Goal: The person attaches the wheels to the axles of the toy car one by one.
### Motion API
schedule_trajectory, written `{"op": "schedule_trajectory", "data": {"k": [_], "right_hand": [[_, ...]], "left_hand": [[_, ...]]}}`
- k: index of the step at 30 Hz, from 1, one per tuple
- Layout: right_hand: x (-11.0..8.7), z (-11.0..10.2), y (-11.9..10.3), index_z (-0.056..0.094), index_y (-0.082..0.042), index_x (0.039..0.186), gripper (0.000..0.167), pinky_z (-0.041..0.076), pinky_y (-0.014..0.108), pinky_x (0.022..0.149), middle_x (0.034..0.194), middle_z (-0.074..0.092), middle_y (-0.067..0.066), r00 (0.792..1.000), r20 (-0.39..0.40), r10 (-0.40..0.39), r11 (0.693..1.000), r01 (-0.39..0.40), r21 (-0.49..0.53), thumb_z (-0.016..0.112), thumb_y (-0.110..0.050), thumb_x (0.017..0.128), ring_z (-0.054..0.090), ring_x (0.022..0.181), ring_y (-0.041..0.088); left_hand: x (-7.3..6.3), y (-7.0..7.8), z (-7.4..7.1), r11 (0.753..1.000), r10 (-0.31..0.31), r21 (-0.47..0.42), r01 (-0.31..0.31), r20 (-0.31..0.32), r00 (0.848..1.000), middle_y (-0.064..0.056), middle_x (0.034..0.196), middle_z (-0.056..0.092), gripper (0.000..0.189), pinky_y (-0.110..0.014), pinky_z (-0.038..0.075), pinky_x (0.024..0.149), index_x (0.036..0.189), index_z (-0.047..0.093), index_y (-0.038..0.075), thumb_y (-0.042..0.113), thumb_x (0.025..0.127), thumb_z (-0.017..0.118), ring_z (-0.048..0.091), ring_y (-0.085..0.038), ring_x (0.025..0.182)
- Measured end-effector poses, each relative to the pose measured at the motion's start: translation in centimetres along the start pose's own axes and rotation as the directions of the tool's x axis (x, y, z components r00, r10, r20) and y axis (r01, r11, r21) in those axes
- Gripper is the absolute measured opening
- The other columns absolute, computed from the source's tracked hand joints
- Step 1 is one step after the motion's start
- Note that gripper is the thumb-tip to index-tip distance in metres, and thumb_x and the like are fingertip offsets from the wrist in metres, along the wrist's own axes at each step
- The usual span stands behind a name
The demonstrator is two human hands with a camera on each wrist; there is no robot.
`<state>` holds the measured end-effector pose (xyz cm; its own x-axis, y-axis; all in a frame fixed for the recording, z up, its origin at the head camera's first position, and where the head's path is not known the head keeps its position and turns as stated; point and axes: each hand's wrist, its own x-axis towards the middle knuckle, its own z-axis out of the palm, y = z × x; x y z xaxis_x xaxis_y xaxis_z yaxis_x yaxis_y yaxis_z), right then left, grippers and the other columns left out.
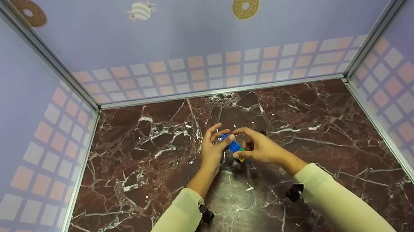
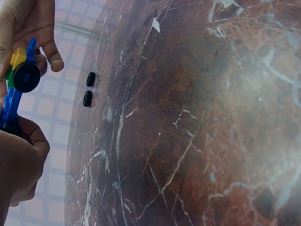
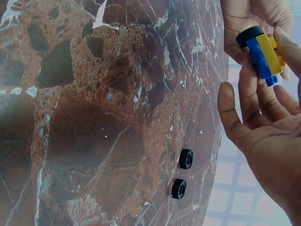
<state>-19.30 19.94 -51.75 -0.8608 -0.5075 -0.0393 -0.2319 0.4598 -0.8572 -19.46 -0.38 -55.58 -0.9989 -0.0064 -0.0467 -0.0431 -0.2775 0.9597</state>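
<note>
A toy car built of blue, yellow and green building blocks is held between both hands. My left hand grips its blue end, the thumb lying on top. At the other end my right hand pinches it near the yellow and green blocks. A black wheel sits on the car's side in the left wrist view. In the right wrist view the yellow block lies against the blue base, with the right thumb at the yellow block. Part of the car is hidden by fingers.
Two loose black wheels lie close together on the brown marbled tabletop. Purple patterned panels with metal edging enclose the back and sides. A dark camera is strapped at the left wrist, another at the right.
</note>
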Motion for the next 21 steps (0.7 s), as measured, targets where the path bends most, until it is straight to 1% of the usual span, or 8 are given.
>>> {"op": "schedule_trajectory", "data": {"k": [6, 10, 12, 17, 21], "right_hand": [[0.04, 0.20, 0.05, 0.049, -0.014, 0.159, 0.074, 0.052, 0.024, 0.062, 0.086, 0.072, 0.004, 1.000, 0.012, -0.002, 0.999, 0.001, 0.039, 0.088, -0.023, 0.097, 0.066, 0.071, 0.013], [0.03, 0.35, 0.05, 0.044, -0.012, 0.162, 0.078, 0.053, 0.023, 0.061, 0.085, 0.075, 0.010, 1.000, 0.016, -0.025, 0.997, 0.023, 0.071, 0.087, -0.020, 0.097, 0.069, 0.069, 0.014], [0.04, 0.43, 0.11, 0.043, -0.012, 0.163, 0.079, 0.054, 0.023, 0.060, 0.084, 0.075, 0.011, 0.999, 0.012, -0.032, 0.996, 0.031, 0.083, 0.087, -0.018, 0.097, 0.070, 0.069, 0.016], [0.07, 0.65, 0.17, 0.043, -0.013, 0.163, 0.081, 0.055, 0.023, 0.062, 0.085, 0.074, 0.008, 1.000, -0.015, -0.009, 0.995, 0.010, 0.096, 0.088, -0.017, 0.096, 0.071, 0.073, 0.023], [0.18, 0.73, 0.16, 0.043, -0.010, 0.163, 0.082, 0.055, 0.023, 0.063, 0.085, 0.073, 0.008, 1.000, -0.031, 0.000, 0.995, 0.003, 0.097, 0.089, -0.017, 0.095, 0.070, 0.074, 0.026]], "left_hand": [[-0.05, 0.09, 0.03, 1.000, 0.000, -0.007, 0.000, 0.001, 1.000, -0.026, 0.137, 0.073, 0.059, -0.025, 0.062, 0.095, 0.149, 0.063, 0.010, 0.007, 0.095, 0.087, 0.069, -0.023, 0.123], [-0.04, 0.09, -0.01, 1.000, 0.001, -0.007, -0.001, 0.004, 1.000, -0.022, 0.134, 0.075, 0.058, -0.025, 0.062, 0.095, 0.148, 0.063, 0.010, 0.007, 0.095, 0.087, 0.068, -0.023, 0.122], [-0.04, 0.09, -0.05, 1.000, 0.003, -0.005, -0.003, 0.008, 1.000, -0.023, 0.135, 0.074, 0.057, -0.025, 0.061, 0.095, 0.147, 0.064, 0.010, 0.007, 0.095, 0.087, 0.069, -0.022, 0.121], [0.04, -0.05, -0.12, 1.000, 0.010, -0.014, -0.010, 0.017, 1.000, -0.030, 0.140, 0.070, 0.057, -0.024, 0.062, 0.095, 0.147, 0.064, 0.009, 0.006, 0.094, 0.087, 0.072, -0.020, 0.116], [0.10, -0.17, -0.18, 1.000, 0.012, -0.025, -0.012, 0.025, 1.000, -0.031, 0.141, 0.069, 0.057, -0.025, 0.063, 0.096, 0.146, 0.064, 0.008, 0.004, 0.094, 0.087, 0.073, -0.019, 0.112]]}}
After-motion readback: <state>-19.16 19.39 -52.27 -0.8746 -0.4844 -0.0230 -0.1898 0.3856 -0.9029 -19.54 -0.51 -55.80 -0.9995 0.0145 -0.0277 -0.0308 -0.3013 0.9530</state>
